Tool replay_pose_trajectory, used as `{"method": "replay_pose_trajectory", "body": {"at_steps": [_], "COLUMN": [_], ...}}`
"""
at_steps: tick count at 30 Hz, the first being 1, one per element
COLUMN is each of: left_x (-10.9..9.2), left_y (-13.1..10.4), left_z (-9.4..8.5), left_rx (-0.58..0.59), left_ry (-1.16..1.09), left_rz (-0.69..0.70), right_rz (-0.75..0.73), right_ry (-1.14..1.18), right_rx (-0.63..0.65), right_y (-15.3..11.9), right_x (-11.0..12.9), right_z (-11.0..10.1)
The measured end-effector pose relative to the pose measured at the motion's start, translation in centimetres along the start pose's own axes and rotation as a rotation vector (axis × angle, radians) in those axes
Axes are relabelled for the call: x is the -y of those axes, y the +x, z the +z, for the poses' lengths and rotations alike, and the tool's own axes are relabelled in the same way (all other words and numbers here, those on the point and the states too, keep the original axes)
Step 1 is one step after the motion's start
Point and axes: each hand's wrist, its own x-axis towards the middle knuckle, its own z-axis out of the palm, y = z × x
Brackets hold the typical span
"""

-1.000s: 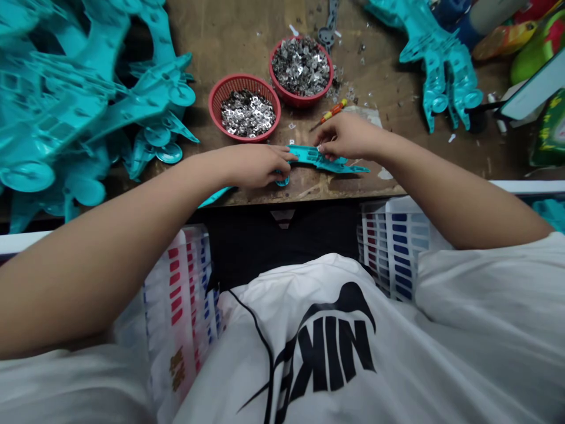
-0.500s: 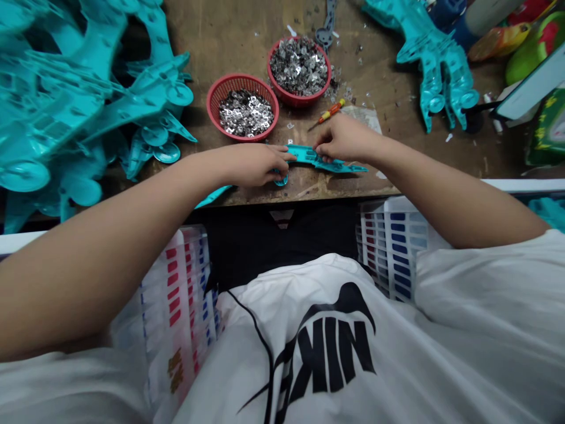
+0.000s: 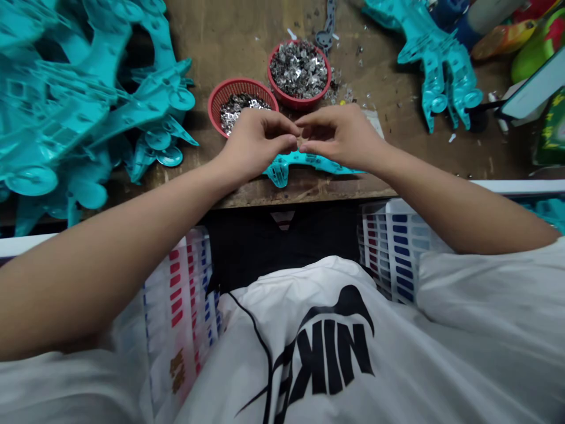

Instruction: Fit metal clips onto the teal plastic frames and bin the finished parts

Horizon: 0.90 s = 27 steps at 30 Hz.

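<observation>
A teal plastic part lies on the worktable near its front edge, its rounded end to the left. Just above it, my left hand and my right hand meet at the fingertips. Thumb and forefinger of each are curled toward each other in a pinch. Whatever small thing is between them is too small to make out. Behind my left hand stands a red basket of small shiny metal clips, partly covered by the hand. Another red basket of metal pieces is farther back.
Teal plastic parts are piled high on the left. More teal parts lie at the back right, near bottles and a green box. A grey plastic piece lies behind the baskets. White crates flank my lap below the table edge.
Both hands have lifted off the teal part and come together above it. My left hand moved up from the part's left end, now uncovered. The screwdriver is now mostly hidden behind my right hand.
</observation>
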Motion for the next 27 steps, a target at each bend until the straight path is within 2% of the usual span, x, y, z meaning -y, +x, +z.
{"method": "replay_pose_trajectory", "body": {"at_steps": [2, 5, 8, 12, 17, 21, 24, 27], "left_x": [-1.1, -2.5, -3.1, -2.7, -1.7, -1.7, -1.8, -1.6], "left_y": [-0.5, -1.2, -1.6, -1.6, -1.5, -1.5, -1.3, -1.0], "left_z": [0.9, 1.5, 1.8, 2.3, 2.8, 2.3, 1.5, 1.2], "left_rx": [-0.082, -0.099, -0.1, -0.153, -0.167, -0.159, -0.167, -0.128], "left_ry": [-0.127, -0.288, -0.467, -0.638, -0.677, -0.671, -0.649, -0.601], "left_rz": [-0.08, -0.172, -0.235, -0.295, -0.377, -0.415, -0.411, -0.356], "right_rz": [-0.045, -0.031, 0.056, 0.137, 0.001, -0.061, -0.079, -0.1], "right_ry": [0.101, 0.102, 0.032, -0.062, -0.152, -0.237, -0.345, -0.37], "right_rx": [-0.051, -0.067, 0.003, 0.124, 0.218, 0.248, 0.247, 0.227], "right_y": [-0.1, 0.1, 0.2, 0.3, 0.6, 0.7, 0.9, 1.1], "right_x": [0.7, 1.8, 3.1, 3.7, 2.6, 3.5, 4.5, 4.4], "right_z": [0.1, 0.0, -0.7, -1.5, -1.3, -1.3, -1.8, -2.6]}}
